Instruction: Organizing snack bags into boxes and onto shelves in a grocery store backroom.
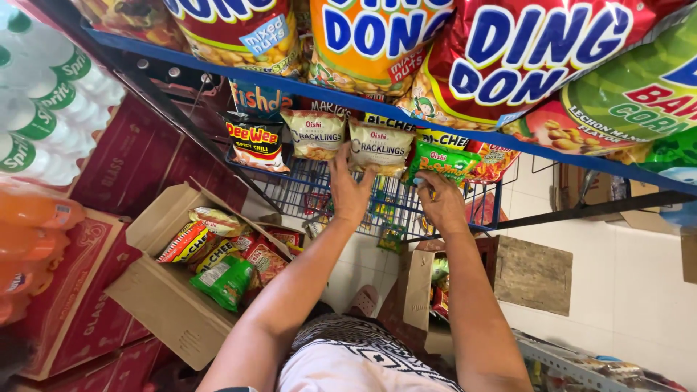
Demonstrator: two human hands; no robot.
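Wire rack [319, 190], snack display under the blue shelf edge [348, 98].

- Left hand [348, 190]: raised against the rack's front edge, fingers on the lower edge of a cream snack bag [377, 147]; whether they pinch it or only press, I cannot tell.
- Right hand [441, 205]: fingers closed on the bottom of a green snack bag [442, 161], holding it upright and face-out in the row.
- Cardboard box [163, 290], open on the floor at left beside red crates [80, 297], holds more packets (stock kept within reach).
- Large nut bags [530, 54] hang overhead.
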